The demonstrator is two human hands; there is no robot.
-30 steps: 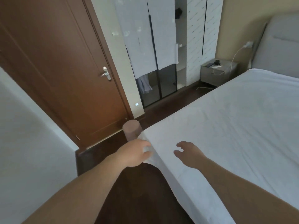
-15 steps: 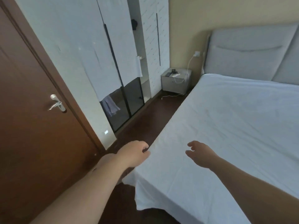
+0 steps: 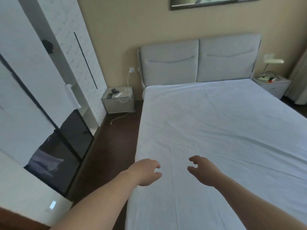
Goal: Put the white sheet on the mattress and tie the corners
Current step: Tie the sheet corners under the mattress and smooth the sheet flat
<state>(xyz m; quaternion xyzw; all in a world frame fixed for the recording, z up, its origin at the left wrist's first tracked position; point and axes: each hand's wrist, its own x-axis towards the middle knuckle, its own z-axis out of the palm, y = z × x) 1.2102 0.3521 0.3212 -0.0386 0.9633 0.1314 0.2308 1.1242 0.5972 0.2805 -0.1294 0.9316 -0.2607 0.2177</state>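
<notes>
The white sheet (image 3: 216, 130) lies spread over the whole mattress, with light creases, and hangs down the left side. My left hand (image 3: 146, 173) hovers over the sheet's left edge near the foot of the bed, fingers loosely curled, holding nothing. My right hand (image 3: 204, 171) is a little to its right above the sheet, fingers relaxed and slightly bent, also empty. The near corners of the mattress are out of view below the frame.
A grey padded headboard (image 3: 197, 60) stands against the far wall. Nightstands sit at the left (image 3: 118, 100) and right (image 3: 272, 85) of the bed head. A wardrobe (image 3: 41, 97) lines the left wall, leaving a dark wooden floor aisle (image 3: 113, 143).
The view has swung right from the door toward the bed head. My left hand has let go of the sheet's corner and both hands now hover empty over the sheet.
</notes>
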